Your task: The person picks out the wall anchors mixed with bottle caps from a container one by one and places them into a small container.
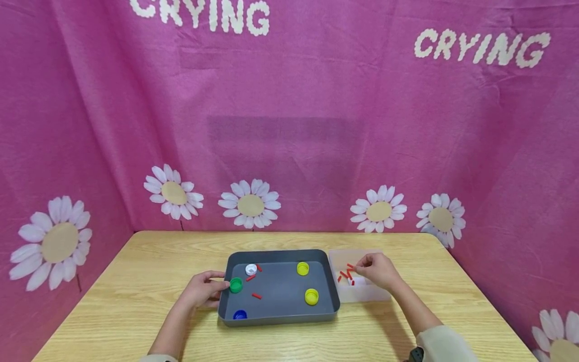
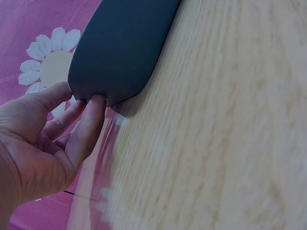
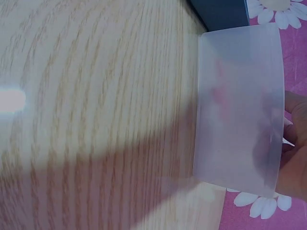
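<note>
My left hand (image 1: 204, 289) pinches the left wall of a dark grey tray (image 1: 280, 318), thumb at the rim and fingers outside; the left wrist view shows its fingertips against the tray's end (image 2: 120, 52). Inside the tray are a green cap (image 1: 235, 285), a white cap (image 1: 251, 270), a blue cap (image 1: 240, 314), two yellow caps (image 1: 311, 296) and a few red sticks (image 1: 257, 296). Over a translucent box (image 1: 375, 294), my right hand (image 1: 379, 270) pinches a small red stick (image 1: 350, 266). In the right wrist view, the box wall (image 3: 235, 143) hides its fingertips.
More red sticks (image 1: 344, 275) and a white piece (image 1: 357, 282) lie in the box, which stands against the tray's right side. The wooden table (image 1: 172, 256) carries both. A pink curtain (image 1: 289, 151) with daisies hangs behind and at both sides.
</note>
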Demonstrator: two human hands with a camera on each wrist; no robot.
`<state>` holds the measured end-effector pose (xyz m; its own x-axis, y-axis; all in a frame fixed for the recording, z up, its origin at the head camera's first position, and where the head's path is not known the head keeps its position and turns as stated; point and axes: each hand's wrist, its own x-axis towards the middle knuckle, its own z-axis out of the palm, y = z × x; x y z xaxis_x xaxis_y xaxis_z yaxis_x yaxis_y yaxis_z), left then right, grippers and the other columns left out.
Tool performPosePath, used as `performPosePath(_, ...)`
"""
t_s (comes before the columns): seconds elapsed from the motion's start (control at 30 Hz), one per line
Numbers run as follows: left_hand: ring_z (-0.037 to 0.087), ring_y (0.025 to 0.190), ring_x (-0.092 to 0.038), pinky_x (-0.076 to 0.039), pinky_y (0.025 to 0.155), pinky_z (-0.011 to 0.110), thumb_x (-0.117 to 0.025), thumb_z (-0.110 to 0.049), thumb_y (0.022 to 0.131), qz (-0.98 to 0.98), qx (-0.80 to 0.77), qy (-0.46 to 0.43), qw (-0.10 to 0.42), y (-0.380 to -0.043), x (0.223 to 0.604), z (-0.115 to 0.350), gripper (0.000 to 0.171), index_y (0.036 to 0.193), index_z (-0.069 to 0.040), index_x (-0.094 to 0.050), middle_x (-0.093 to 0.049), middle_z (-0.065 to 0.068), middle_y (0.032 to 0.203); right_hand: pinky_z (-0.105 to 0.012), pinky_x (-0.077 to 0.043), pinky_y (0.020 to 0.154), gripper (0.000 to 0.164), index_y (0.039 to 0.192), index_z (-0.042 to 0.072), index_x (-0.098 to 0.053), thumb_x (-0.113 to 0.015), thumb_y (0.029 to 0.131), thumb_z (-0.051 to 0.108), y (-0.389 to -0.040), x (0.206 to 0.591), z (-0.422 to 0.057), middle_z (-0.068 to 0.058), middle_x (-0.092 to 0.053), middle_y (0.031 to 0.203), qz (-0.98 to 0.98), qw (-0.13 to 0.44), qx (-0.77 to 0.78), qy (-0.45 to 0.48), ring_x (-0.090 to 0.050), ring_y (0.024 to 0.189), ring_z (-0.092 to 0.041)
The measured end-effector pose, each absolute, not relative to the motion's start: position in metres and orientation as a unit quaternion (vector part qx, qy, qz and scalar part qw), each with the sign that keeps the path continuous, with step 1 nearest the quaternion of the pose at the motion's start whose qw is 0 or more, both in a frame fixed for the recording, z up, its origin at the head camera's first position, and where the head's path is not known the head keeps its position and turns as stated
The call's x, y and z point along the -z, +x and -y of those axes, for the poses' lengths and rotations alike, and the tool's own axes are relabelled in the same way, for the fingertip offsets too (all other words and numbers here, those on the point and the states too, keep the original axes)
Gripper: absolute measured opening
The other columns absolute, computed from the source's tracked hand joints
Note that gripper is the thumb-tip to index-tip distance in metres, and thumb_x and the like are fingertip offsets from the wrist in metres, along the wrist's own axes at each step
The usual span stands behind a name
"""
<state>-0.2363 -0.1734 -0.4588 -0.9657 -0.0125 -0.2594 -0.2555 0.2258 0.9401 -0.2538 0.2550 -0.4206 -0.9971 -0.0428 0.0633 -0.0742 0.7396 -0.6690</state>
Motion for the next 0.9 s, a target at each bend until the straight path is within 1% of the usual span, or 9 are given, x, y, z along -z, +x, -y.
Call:
performPosePath(0.27,0.017,0.068,-0.065,-0.058,0.060,0.034,-0.066,-0.010,0.085,-0.766,-0.630,-0.082,0.102,-0.2381,0.4586,0.1745,0.045,0.125,0.004,-0.051,-0.067,0.011,0.088,-0.024,-0.038,0.054,0.012,0.075,0.002,-0.064,-0.067,0.081,0.012,-0.2529,0.4232,-0.2535,-0.001,-0.057,0.067,0.937,0.031,-0.346,0.019,-0.047,0.062,-0.013)
performPosePath(0.5,0.017,0.068,-0.065,-0.057,0.059,0.033,-0.067,-0.011,0.085,-0.769,-0.627,-0.078,0.100,-0.2386,0.4594,0.1747,0.046,0.125,0.003,-0.052,-0.065,0.010,0.089,-0.024,-0.039,0.054,0.013,0.072,0.002,-0.065,-0.067,0.080,0.013,-0.2531,0.4220,-0.2544,0.000,-0.058,0.065,0.945,0.047,-0.323,0.006,-0.049,0.062,-0.013)
performPosePath(0.63,0.017,0.068,-0.065,-0.057,0.059,0.033,-0.067,-0.011,0.085,-0.770,-0.626,-0.076,0.099,-0.2384,0.4602,0.1747,0.045,0.125,0.003,-0.052,-0.063,0.011,0.091,-0.024,-0.039,0.054,0.014,0.070,0.003,-0.065,-0.067,0.079,0.013,-0.2530,0.4216,-0.2533,0.000,-0.058,0.063,0.948,0.047,-0.315,-0.002,-0.049,0.061,-0.013)
performPosePath(0.9,0.017,0.068,-0.066,-0.058,0.059,0.034,-0.067,-0.012,0.085,-0.771,-0.623,-0.081,0.100,-0.2381,0.4614,0.1747,0.045,0.125,0.003,-0.052,-0.063,0.012,0.092,-0.024,-0.038,0.052,0.014,0.068,0.004,-0.064,-0.067,0.079,0.013,-0.2542,0.4255,-0.2527,0.000,-0.057,0.062,0.951,0.041,-0.307,-0.011,-0.049,0.060,-0.013)
